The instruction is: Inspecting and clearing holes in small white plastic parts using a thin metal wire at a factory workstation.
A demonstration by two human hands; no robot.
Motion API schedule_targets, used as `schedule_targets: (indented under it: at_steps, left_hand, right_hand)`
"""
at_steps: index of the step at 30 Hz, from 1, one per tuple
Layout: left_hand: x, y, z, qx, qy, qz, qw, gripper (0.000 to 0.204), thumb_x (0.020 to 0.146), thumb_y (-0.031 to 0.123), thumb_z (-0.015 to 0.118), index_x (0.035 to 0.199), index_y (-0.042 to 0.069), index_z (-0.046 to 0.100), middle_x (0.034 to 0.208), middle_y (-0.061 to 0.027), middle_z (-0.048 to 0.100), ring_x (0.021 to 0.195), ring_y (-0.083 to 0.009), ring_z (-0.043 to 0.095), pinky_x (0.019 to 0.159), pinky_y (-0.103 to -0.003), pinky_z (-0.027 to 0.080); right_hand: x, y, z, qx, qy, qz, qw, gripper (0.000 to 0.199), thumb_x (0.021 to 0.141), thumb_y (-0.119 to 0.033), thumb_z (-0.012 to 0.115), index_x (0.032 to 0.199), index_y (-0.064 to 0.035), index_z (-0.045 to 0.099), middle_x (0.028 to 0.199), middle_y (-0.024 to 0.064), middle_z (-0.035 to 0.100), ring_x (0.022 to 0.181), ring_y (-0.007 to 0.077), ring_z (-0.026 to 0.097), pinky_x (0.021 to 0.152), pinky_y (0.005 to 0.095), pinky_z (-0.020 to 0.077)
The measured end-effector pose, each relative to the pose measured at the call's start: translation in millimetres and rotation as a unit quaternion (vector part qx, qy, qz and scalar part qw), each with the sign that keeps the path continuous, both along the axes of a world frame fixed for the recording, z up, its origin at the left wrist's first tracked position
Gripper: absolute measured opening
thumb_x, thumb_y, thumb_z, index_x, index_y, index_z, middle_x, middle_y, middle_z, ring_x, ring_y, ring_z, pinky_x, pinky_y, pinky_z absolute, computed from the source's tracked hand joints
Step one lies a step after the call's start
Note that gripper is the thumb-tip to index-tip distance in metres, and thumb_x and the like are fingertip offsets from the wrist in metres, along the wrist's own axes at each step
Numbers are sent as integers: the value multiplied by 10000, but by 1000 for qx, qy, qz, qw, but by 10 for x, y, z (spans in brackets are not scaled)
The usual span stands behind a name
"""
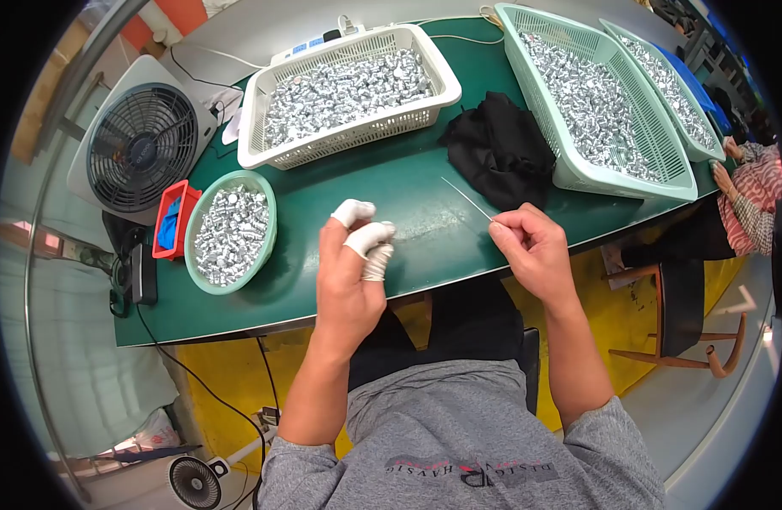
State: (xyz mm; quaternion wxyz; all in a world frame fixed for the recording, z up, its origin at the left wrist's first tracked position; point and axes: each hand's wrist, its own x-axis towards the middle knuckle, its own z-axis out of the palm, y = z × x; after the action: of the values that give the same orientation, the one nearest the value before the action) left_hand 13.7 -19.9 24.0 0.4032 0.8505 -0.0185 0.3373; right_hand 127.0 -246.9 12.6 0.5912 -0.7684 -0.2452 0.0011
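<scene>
My right hand (535,253) pinches a thin straight metal needle-like rod (467,199) between thumb and fingertips, its free end pointing up and to the left over the table. My left hand (350,272) is raised near the table's front edge with its fingers curled inward. White finger cots (369,238) cover some of its fingertips. Whether a small part sits between those fingers is hidden. Left of that hand stands a round light-green basket (270,242) filled with small silvery metal parts (232,235).
A white basket (348,140) and two pale-green baskets (616,185) of metal parts stand behind. Black cloth (501,153) lies on the green table (323,191). At left are a box fan (142,149) and red bin (180,242). Another person (752,200) is at far right.
</scene>
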Motion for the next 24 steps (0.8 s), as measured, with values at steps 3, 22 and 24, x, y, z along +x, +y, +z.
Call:
schedule_targets:
  at_steps: [3, 22, 24]
  left_hand:
    - [24, 113, -57, 196, 107, 15, 975, 206, 870, -47, 692, 1053, 46, 671, 1247, -146, 610, 1150, -333, 592, 988, -411, 466]
    - [-13, 232, 88, 81, 24, 74, 994, 208, 827, 3, 740, 1031, 26, 708, 1196, -110, 638, 1074, -354, 597, 924, -434, 475]
    - [-24, 234, 92, 31, -16, 86, 996, 210, 821, 13, 745, 1029, 29, 714, 1190, -99, 639, 1056, -360, 596, 910, -440, 472]
  right_hand:
    - [60, 21, 35, 22, 17, 17, 999, 25, 912, -13, 716, 910, 11, 720, 759, -40, 513, 654, 32, 418, 579, 217, 331]
    - [201, 173, -37, 16, 21, 43, 999, 56, 921, -36, 725, 938, 17, 725, 775, -51, 535, 678, 21, 440, 600, 205, 352]
    - [185, 186, -51, 18, 26, 43, 999, 56, 921, -36, 725, 938, 17, 725, 778, -51, 536, 677, 21, 440, 599, 205, 352]
